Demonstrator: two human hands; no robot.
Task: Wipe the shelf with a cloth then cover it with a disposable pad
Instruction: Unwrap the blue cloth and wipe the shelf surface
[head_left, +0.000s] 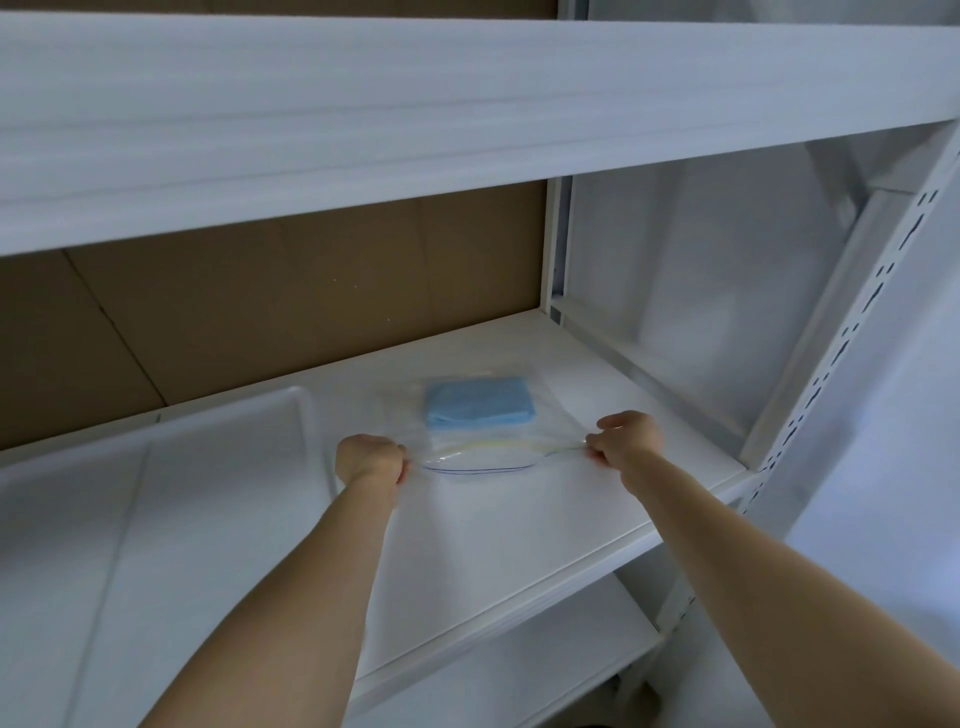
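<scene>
Shelf (519, 519): smooth white metal slab

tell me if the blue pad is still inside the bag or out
Inside: the folded blue pad lies within the clear zip bag, which both hands grip at its mouth.

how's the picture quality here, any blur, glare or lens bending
Head view: dim, bluish light with no harsh glare; wide-angle bending bows the upper shelf and slants the slotted post; the clear bag is faint against the white shelf, though the blue pad, left hand and right hand read clearly.
</scene>
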